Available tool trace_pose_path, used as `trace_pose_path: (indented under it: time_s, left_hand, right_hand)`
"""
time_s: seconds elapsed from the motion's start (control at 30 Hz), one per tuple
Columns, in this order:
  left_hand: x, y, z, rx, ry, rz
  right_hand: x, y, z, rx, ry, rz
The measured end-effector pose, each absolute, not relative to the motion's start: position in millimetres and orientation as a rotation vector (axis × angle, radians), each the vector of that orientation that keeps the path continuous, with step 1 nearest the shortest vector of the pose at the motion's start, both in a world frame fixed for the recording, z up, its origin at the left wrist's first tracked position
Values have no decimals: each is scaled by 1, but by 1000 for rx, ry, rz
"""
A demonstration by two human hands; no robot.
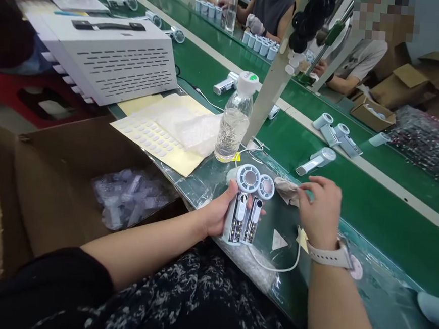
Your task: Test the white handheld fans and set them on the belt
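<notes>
The left hand [216, 210] is clamped around two white handheld fans [244, 207], gripping them side by side on the near edge of the green bench [372, 247], with their round heads pointing far and their dark circuit boards exposed in the handles. The right hand [320, 210], a white-strapped smartwatch [328, 255] on its wrist, is curved over a crumpled beige cloth [286, 191] just beside the fan heads; I cannot tell whether it is pinching the cloth or only resting on it. A thin white cable [276, 264] loops across the bench just near the fans. For handling like this, a firm hold on the white housings works best, keeping fingers and cloth off the exposed boards and the cable clear of the hands. To the left lie a clear water bottle [232, 127] and a sheet of small white pads on yellow backing [149, 141], with a cardboard box [63, 172] of bagged clear parts [129, 198] below the bench edge. More fans [316, 162] lie to the right, and a white vented metal case [109, 59] sits at far left. Co-workers' hands show farther along the line.
</notes>
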State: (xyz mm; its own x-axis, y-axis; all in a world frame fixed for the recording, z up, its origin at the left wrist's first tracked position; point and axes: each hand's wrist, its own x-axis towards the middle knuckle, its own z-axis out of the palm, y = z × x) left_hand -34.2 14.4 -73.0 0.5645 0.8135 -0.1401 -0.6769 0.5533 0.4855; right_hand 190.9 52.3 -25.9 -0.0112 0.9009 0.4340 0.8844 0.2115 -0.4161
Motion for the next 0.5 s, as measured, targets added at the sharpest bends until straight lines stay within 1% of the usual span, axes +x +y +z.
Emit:
trace_pose_path:
  time_s: [0.1,0.17,0.23,0.3,0.5]
  left_hand:
    - [-33,15,-74,403,366,926]
    - [-32,14,-74,385,362,927]
    - [-30,12,-72,372,360,895]
    - [-28,11,-69,382,376,885]
    - [-24,9,-65,405,429,923]
  right_hand:
    - [173,22,-1,-1515,-1917,-81]
    - [149,1,7,-1388,-1952,30]
    - [122,-15,4,-1258,-1998,223]
    - [100,-23,-5,-1164,-1985,327]
    - [84,-30,-27,-1112,-1837,250]
